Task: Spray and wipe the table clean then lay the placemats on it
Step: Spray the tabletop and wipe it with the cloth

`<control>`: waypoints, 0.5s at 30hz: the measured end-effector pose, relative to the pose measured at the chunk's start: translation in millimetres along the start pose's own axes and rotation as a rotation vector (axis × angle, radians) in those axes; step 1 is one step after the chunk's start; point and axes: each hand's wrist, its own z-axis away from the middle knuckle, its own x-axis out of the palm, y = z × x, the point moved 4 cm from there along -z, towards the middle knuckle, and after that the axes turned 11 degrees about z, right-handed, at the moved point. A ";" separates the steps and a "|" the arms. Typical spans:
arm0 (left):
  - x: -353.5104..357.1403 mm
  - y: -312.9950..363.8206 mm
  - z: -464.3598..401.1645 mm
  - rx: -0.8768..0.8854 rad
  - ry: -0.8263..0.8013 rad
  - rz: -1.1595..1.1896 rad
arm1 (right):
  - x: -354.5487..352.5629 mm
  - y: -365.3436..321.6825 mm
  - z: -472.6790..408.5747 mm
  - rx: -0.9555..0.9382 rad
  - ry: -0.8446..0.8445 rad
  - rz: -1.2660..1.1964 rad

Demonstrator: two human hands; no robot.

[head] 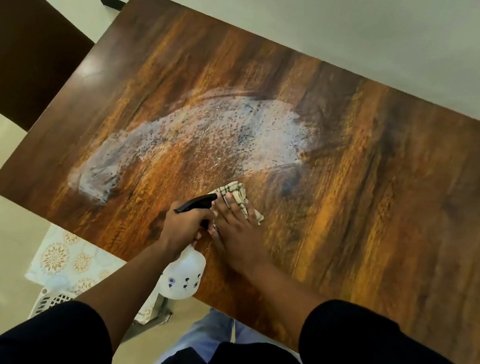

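A brown wood-grain table [373,156] fills most of the view. A wide arc of white spray droplets [196,133] lies across its middle. My left hand [184,226] grips a white spray bottle [183,275] by its black trigger head, nozzle pointing toward the table's centre. My right hand [236,233] lies flat with straight fingers, pressing a checked beige cloth [238,195] onto the table just below the wet arc. Patterned placemats [64,256] rest below the table's near left edge.
A white slatted basket [49,301] sits on the floor under the placemats. A dark brown panel [21,46] stands to the left of the table. The floor around is pale tile.
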 end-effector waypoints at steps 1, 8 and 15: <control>1.4 -0.6 -2.0 -0.008 0.004 -0.008 | 2.6 3.7 0.7 -0.032 0.003 0.006; 19.2 10.3 -3.0 0.004 -0.064 -0.033 | -17.2 95.3 -4.8 0.049 -0.009 0.017; 35.3 19.5 -8.5 0.007 -0.074 -0.060 | -46.0 236.5 -16.6 0.589 0.035 -0.090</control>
